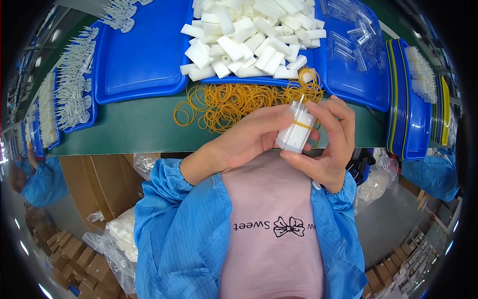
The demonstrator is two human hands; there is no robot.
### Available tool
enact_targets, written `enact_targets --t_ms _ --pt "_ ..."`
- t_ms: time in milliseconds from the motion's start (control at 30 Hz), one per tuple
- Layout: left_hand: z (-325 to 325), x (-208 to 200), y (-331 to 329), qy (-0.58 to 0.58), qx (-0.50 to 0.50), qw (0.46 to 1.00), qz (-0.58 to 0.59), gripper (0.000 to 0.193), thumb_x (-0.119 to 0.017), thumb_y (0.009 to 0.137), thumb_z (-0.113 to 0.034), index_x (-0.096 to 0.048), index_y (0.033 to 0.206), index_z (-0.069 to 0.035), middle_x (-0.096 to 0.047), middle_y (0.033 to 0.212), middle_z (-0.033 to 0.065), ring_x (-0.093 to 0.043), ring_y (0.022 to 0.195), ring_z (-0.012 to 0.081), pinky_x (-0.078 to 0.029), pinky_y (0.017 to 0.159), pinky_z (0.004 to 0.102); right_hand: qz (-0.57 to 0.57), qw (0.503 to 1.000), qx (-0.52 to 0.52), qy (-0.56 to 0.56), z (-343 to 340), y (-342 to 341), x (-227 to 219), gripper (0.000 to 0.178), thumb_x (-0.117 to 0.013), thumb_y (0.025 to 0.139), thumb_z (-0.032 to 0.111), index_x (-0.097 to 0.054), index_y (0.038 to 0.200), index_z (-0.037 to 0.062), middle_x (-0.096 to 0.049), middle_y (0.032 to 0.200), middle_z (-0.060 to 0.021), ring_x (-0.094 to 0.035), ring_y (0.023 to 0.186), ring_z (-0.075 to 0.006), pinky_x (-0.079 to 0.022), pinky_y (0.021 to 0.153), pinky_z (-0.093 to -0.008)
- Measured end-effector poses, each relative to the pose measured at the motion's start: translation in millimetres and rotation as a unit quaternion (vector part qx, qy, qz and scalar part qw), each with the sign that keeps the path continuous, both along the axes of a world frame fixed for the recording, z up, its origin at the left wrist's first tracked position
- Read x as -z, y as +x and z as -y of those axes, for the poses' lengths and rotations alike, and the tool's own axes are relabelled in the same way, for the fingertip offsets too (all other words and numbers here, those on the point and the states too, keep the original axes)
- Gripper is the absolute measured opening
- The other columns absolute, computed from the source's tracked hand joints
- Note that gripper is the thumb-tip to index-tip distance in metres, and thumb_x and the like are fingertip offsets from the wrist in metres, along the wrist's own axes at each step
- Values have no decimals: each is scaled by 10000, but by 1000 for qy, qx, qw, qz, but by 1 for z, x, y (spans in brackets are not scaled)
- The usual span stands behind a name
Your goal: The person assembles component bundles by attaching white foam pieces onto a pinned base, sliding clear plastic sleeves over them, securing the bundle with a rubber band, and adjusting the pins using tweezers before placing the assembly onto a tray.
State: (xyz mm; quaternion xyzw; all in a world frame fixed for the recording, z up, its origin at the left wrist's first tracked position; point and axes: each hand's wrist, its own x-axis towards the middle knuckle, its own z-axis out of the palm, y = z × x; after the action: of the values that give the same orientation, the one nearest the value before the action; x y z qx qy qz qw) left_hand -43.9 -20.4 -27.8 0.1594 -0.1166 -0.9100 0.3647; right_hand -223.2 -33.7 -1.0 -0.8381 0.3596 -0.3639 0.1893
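Between my two hands, just past the table's near edge, is a small clear plastic case with a white block inside. A thin pale tip sticks up from its top, and a yellow rubber band runs around its middle. My left hand grips the case from the left, its thumb across the upper side. From the right, my right hand has its index finger near the top and its thumb at the bottom end. Some fingertips behind the case are hidden. Just beyond lies a heap of yellow rubber bands on the green table.
A pile of white blocks fills the middle blue tray. Clear plastic cases lie in the tray to its right. At left stand a blue tray and racks of clear pointed parts. Stacked trays are at right, cardboard boxes below left.
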Motion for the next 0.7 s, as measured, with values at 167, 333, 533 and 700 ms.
enact_targets --t_ms 167,333,533,700 --pt "-2 4 -2 -37 -6 999 31 654 -605 838 -444 -377 1289 -28 -558 1112 105 -565 1008 191 -475 876 333 71 997 9 42 -2 8 0 713 -839 466 219 -586 1109 41 -509 1022 -102 -490 958 -273 -400 836 -411" --pt "-4 6 -8 -109 -84 974 183 707 -626 808 -492 -374 1289 -39 -546 1130 94 -556 1001 159 -463 864 312 -45 998 52 4 -4 11 -5 688 -832 462 210 -589 1085 47 -505 1009 -104 -495 936 -279 -383 850 -397" --pt "0 3 -2 -8 -5 999 -31 676 -484 873 -543 -358 1298 -32 -540 1142 137 -575 996 207 -465 887 349 27 999 34 4 -2 9 -4 679 -834 453 200 -595 1071 50 -506 996 -99 -494 936 -275 -395 827 -395" --pt "-3 8 5 -52 12 999 7 494 -452 943 -376 -399 1273 -12 -553 1146 134 -565 1049 197 -452 910 332 35 999 9 10 0 6 0 739 -845 462 225 -569 1120 36 -485 1064 -112 -483 991 -281 -397 856 -398"
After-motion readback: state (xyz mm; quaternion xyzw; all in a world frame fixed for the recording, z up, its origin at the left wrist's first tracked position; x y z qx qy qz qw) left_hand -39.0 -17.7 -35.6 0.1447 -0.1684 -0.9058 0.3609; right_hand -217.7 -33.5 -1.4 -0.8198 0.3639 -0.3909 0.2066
